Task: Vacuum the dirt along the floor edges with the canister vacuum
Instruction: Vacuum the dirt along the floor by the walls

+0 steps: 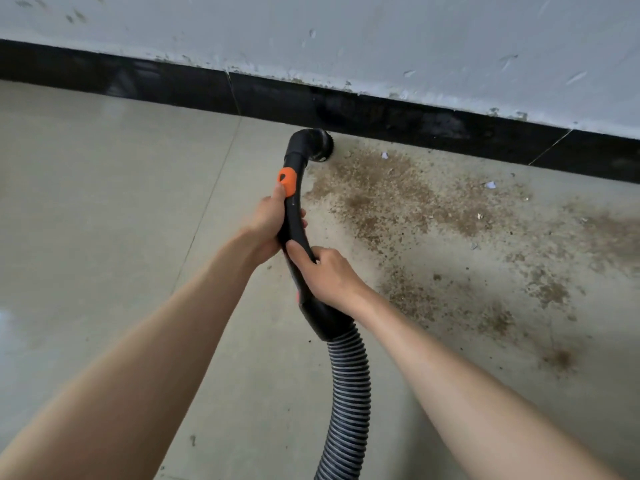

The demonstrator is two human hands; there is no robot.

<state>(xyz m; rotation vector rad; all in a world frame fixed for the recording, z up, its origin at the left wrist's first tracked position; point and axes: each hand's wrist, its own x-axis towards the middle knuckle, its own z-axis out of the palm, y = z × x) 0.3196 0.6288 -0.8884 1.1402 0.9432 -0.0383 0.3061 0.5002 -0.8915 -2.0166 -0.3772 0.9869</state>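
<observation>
Both my hands hold the black curved vacuum handle (296,216). My left hand (266,226) grips it higher up, thumb touching the orange slider (287,181). My right hand (325,271) grips it lower, just above the ribbed grey hose (348,393). The round black nozzle (320,145) rests on the floor against the black baseboard (398,116). Brown dirt (381,188) spreads over the floor to the right of the nozzle, along the baseboard and out toward me. The canister is out of view.
A scuffed white wall (346,36) rises above the baseboard. Beige floor tiles (104,185) with grout lines lie to the left of the nozzle. Small white paper scraps (490,184) sit in the dirt. The hose runs off the bottom edge.
</observation>
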